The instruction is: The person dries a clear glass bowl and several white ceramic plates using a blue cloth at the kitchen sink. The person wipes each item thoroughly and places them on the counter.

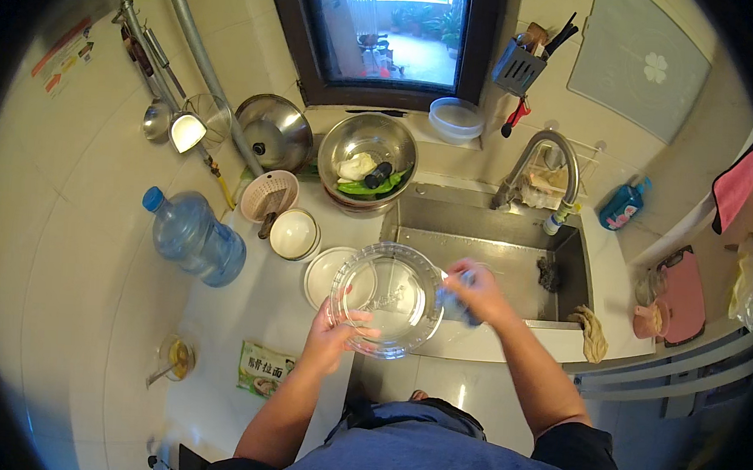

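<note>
A clear glass dish with a fluted rim (389, 299) is tilted up in front of me. My left hand (336, 338) grips its lower left edge, fingers showing through the glass. At the dish's right rim, my right hand (479, 288) holds a blurred bluish cloth (459, 306). A white plate (320, 277) lies on the counter, partly hidden behind the glass. The stainless steel sink (452, 248) is beyond my right hand.
White bowls (293, 232), a pink colander (257, 197) and a steel bowl of vegetables (369, 132) stand behind the plate. A blue water jug (197, 238) is at left, a noodle packet (264, 369) nearer me. The faucet (547, 142) arches over the sink; a beige rag (591, 335) hangs at its corner.
</note>
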Tool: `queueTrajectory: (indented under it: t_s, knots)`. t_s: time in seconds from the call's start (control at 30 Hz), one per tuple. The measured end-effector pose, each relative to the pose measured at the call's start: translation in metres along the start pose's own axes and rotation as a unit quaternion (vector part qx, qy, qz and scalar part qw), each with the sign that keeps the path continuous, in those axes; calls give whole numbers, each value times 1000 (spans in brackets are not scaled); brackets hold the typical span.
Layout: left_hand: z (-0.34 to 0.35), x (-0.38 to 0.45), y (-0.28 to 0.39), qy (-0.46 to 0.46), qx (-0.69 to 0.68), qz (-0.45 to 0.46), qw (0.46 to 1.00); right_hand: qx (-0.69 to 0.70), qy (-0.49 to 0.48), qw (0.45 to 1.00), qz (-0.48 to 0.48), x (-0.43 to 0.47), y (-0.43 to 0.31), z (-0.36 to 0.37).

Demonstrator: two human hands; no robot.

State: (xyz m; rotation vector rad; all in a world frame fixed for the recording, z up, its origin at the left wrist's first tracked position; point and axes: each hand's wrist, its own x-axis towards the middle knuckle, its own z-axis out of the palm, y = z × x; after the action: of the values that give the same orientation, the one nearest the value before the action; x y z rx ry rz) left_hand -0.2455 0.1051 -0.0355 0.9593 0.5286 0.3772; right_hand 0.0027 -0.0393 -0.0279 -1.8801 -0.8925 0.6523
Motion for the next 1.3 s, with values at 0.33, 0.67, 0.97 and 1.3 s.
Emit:
queueTrajectory:
  t_s: [0.33,0.67,0.97,1.3]
  knots:
    - [22,-13,53,-69,616,426,658,119,-221,963,97,19,-22,-4]
    - [6,-19,49,-86,451,295,838,352,-227,890,177,29,-40,4]
    - [30,-4,7,107,-142,191,966,-125,64,879,-455,-54,-112,86]
    - [40,-12,23,89,-10,148,985,17,253,907,-336,18,-97,85]
